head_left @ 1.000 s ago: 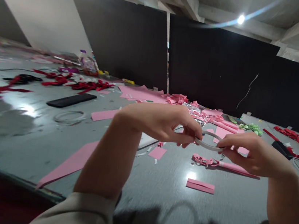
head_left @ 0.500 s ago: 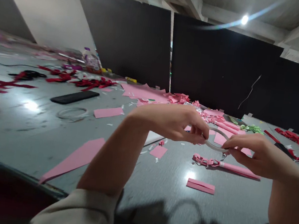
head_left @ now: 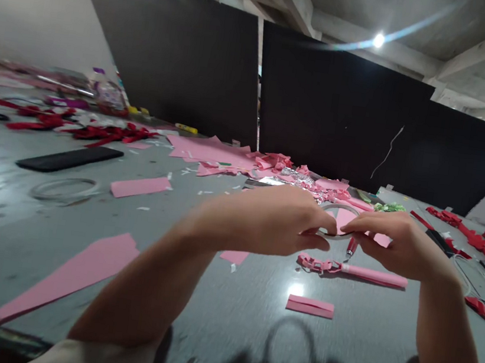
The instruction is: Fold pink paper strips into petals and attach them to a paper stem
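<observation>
A thin pale ring like a narrow roll of tape (head_left: 341,207) is held up above the table between my two hands. My left hand (head_left: 280,219) pinches its left side between thumb and fingers. On its right side, the thumb and fingertips of my right hand (head_left: 402,241) are closed on it. Below lies a pink paper chain with a rolled pink paper tube (head_left: 373,275). A red-handled tool (head_left: 351,247), perhaps a craft knife, shows just behind it, partly hidden. Closer to me is a folded pink paper strip (head_left: 310,306).
Pink paper sheets (head_left: 213,151) and scraps pile up along the black partition (head_left: 337,104). Leftward on the grey table are a black phone-like slab (head_left: 71,159), a clear ring (head_left: 65,189) and red ribbons (head_left: 114,134). More red pieces (head_left: 464,228) lie at right.
My view has turned to the right, so the table things sit further left. Both hands still grip the ring, which is now tilted more upright, and my hands are closer together.
</observation>
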